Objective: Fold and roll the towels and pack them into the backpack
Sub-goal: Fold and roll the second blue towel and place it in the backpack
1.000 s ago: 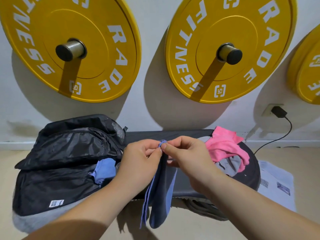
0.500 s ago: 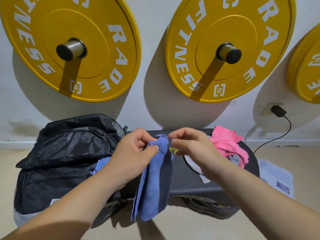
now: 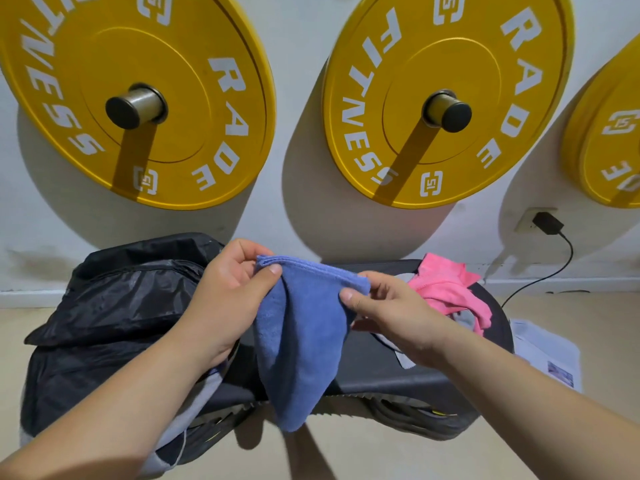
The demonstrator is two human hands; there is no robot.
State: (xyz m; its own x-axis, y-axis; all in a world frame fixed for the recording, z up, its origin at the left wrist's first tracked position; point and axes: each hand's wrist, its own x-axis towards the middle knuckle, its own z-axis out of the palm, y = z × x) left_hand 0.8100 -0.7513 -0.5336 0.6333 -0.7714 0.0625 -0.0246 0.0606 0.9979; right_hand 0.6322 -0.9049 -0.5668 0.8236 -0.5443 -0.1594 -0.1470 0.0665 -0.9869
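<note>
Pinched blue towel by its top corners in closed fingers of left hand and right hand; hung it above table, beside backpack, apparently to straighten fold before rolling.

1 head-worn wide-angle view, looking forward and slightly down

The camera sits above and behind the forearms, which enter from the 2 bottom corners; the left hand and right hand meet close to the lens at lower centre, holding up a blue towel. It faces a white wall squarely, near enough that the yellow weight plates are cut by the top edge, and wide-angle bending curves the black bench below
</note>
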